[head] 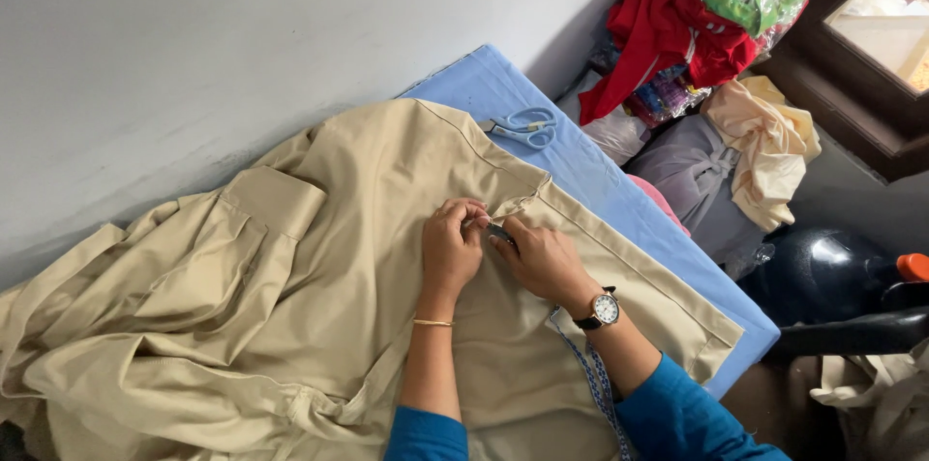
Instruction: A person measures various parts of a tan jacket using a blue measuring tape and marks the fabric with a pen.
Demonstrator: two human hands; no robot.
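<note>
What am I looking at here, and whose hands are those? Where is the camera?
The camera sits on a person's head and looks down, so you see that person's own two arms in blue sleeves. There is no machine here, only bare hands. The left hand, with a thin gold bangle on its wrist, pinches the big beige cloth garment near its edge. The right hand, with a black-strapped wristwatch, holds a small dark object against the same spot; it is too small to tell what it is. The garment lies spread over a light blue padded table. A pair of pale blue-handled scissors rests on the table, beyond the hands. Piles of coloured clothes sit at the right.
</note>
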